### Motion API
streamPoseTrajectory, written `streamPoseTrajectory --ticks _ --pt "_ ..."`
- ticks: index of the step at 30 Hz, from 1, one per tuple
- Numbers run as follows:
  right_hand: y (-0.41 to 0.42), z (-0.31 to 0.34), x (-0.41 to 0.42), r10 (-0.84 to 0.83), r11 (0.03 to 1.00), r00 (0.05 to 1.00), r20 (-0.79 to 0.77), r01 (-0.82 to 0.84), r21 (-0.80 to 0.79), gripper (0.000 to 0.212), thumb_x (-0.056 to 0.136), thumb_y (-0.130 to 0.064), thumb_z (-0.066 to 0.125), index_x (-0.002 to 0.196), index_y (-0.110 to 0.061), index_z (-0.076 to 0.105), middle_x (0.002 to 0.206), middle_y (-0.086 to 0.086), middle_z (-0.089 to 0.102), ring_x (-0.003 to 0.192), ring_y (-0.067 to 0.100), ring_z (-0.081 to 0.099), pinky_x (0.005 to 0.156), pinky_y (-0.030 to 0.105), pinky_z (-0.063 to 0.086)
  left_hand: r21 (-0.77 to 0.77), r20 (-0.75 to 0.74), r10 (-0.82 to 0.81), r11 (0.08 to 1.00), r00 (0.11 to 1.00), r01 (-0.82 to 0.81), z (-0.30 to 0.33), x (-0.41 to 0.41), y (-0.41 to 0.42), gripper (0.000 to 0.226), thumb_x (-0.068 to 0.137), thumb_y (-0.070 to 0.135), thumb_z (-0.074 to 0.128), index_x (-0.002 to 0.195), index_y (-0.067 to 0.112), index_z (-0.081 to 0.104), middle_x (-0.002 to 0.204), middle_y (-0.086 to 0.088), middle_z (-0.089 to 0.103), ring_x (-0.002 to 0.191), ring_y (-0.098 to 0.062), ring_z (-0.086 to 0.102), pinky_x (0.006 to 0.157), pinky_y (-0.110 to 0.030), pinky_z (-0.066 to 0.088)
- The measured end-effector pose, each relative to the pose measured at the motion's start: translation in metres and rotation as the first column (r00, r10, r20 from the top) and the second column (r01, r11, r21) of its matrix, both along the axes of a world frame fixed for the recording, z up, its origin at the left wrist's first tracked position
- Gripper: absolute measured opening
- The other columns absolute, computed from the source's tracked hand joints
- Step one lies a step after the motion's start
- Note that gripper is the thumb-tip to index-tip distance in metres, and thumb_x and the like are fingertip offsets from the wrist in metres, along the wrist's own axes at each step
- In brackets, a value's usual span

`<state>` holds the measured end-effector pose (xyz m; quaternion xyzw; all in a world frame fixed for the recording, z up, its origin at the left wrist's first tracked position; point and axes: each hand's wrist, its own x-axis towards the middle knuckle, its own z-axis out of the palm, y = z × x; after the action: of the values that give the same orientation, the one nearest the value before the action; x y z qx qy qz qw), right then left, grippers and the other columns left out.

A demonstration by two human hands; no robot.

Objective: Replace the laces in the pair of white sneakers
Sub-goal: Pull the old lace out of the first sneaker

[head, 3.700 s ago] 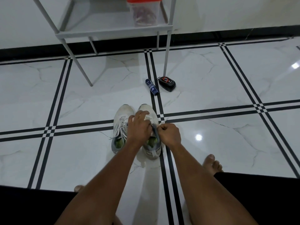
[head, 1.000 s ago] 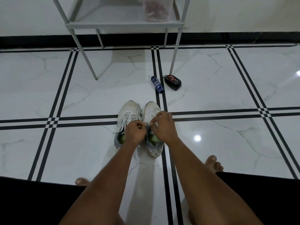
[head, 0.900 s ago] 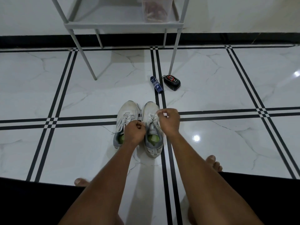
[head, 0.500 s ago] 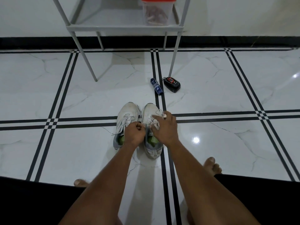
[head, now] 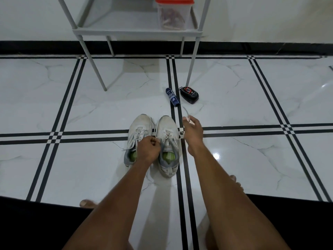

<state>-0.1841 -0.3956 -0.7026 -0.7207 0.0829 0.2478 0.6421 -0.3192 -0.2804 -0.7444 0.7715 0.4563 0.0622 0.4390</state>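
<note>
The pair of worn white mesh sneakers with grey heels and green insoles [head: 153, 141] is set side by side on the glossy white marble-look floor with black inlay stripes [head: 72, 109], toes pointing away from the person. The left hand [head: 148, 147] is curled into a fist over the gap between the two shoes, at the eyelets of the right-hand one; a strand appears to be gripped, though the fingers hide it. The right hand [head: 191, 129] is lifted just beside that shoe, and the end of a flat white lace [head: 186, 113] is pinched between its fingertips, the tip sticking up above them.

The lace is judged to be in the course of being drawn out through an eyelet. The pull is best made along the line of the eyelet, with the shoe steadied by the other hand, so that the sneaker is not dragged or tipped.

Beyond the toes a dark blue tube [head: 172, 97] and a black oval shoe-polish applicator with a red top [head: 189, 95] lie on the floor, near the leg of a grey metal rack [head: 137, 31]; on its shelf a clear tub with a red lid [head: 173, 13] is stood. Nothing is judged to lie in the way of the lace. Bare toes are seen on either side of the forearms.
</note>
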Motion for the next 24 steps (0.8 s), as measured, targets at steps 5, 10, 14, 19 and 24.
streamPoseTrajectory --ticks 5,10,14,19,24 --pt "-0.005 -0.023 -0.043 0.207 0.946 0.972 0.116 -0.168 -0.276 0.105 0.089 -0.066 0.070 0.170 -0.035 0.010 0.172 0.006 0.027 0.156 0.026 0.034 0.126 0.046 0.035 0.372 0.110 -0.144 0.924 0.984 0.093 0.021 -0.004 -0.001 0.017 0.101 0.030 0.061 0.097 0.019 0.073 0.088 0.006 0.072 0.078 -0.014 0.066 0.071 -0.032 0.055" --pt "-0.013 -0.051 -0.102 0.480 0.798 0.757 0.444 -0.165 -0.580 0.083 0.090 -0.060 0.064 0.157 -0.014 0.045 0.150 0.010 0.053 0.139 0.030 0.048 0.115 0.047 0.045 0.594 -0.292 -0.228 0.718 0.929 0.363 0.014 -0.014 0.015 0.033 0.100 0.033 0.054 0.129 0.025 0.067 0.146 -0.003 0.057 0.136 -0.029 0.049 0.110 -0.052 0.036" --pt "-0.015 -0.061 -0.100 0.598 0.718 0.680 0.426 -0.218 -0.661 0.081 0.091 -0.058 0.057 0.157 -0.012 0.046 0.156 0.007 0.053 0.145 0.025 0.046 0.123 0.036 0.036 0.388 -0.444 -0.361 0.747 0.820 0.540 -0.008 -0.037 0.025 0.050 0.105 0.035 0.046 0.154 0.029 0.048 0.174 0.000 0.015 0.160 -0.028 0.008 0.126 -0.051 0.018" --pt "-0.012 -0.062 -0.097 0.604 0.715 0.669 0.434 -0.213 -0.666 0.076 0.093 -0.058 0.055 0.154 -0.013 0.050 0.156 0.004 0.054 0.144 0.024 0.047 0.123 0.033 0.033 0.449 -0.403 -0.285 0.767 0.870 0.459 -0.011 -0.057 0.053 0.050 0.102 0.029 0.054 0.152 0.024 0.053 0.172 -0.005 0.023 0.158 -0.034 0.017 0.121 -0.055 0.029" --pt "-0.015 -0.061 -0.096 0.592 0.727 0.688 0.420 -0.230 -0.647 0.075 0.092 -0.059 0.054 0.152 -0.014 0.052 0.157 0.005 0.052 0.145 0.024 0.046 0.123 0.038 0.036 0.548 -0.492 -0.088 0.742 0.866 0.387 -0.019 -0.087 0.097 0.047 0.097 0.030 0.060 0.143 0.019 0.059 0.167 -0.010 0.033 0.156 -0.038 0.018 0.123 -0.069 0.001"
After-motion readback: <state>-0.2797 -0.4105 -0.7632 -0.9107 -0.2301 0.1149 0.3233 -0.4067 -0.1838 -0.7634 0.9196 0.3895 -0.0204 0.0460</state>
